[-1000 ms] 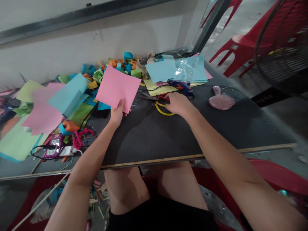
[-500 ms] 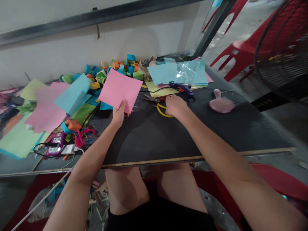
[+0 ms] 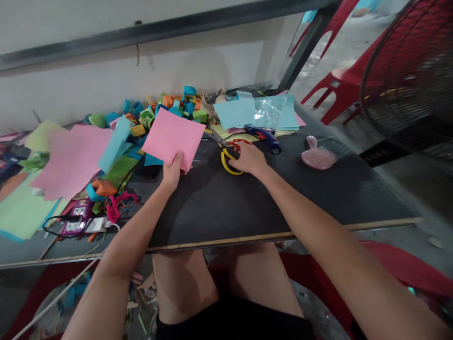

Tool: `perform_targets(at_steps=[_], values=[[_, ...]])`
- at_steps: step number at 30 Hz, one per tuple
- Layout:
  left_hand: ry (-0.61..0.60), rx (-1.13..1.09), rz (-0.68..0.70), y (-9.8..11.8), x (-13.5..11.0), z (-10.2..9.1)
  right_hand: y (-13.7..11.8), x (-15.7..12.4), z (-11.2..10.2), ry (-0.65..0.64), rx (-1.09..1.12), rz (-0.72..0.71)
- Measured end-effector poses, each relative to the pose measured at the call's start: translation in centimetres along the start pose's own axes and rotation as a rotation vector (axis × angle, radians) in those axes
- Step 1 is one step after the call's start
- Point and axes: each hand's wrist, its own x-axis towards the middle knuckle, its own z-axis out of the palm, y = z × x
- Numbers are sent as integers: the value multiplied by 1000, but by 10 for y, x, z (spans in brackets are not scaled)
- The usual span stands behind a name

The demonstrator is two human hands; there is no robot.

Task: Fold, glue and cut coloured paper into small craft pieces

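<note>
The fingers of the left hand point(image 3: 172, 171) are closed on the near edge of a pink paper sheet point(image 3: 173, 137), thumb on top, holding it tilted up off the dark counter point(image 3: 226, 203) with its far corner raised toward the wall. The right hand point(image 3: 247, 158) lies just to the right, its fingers curled down over the handles of a pair of scissors point(image 3: 228, 156); one yellow loop shows at the left of the hand and a red one at its far side, while the blades point away to the far left. Whether the fingers are through the loops cannot be told. Just beyond the scissors lies a blue glue gun point(image 3: 265, 134), and behind it a stack of light blue sheets point(image 3: 236, 112) with a clear plastic bag point(image 3: 267, 112). To the right, well apart from the hand, a pink hairbrush point(image 3: 318, 156) rests on the counter. Far along the wall sits a heap of folded coloured paper pieces point(image 3: 177, 105). To the left, loose pink, blue and green sheets point(image 3: 71, 158) overlap, and near them a purple power strip point(image 3: 76, 218) lies with a black cord. Red plastic chairs point(image 3: 336, 80) stand at far right behind a wire fan guard point(image 3: 414, 71).
</note>
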Motion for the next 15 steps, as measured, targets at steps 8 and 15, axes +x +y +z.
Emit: perform_targets(at_steps=[8,15], values=[[63,-16,0,-2,6,-2,3,-1,18,214,219,-66],[168,-87,33,-1,7,-3,5,-3,21,199,652,-199]])
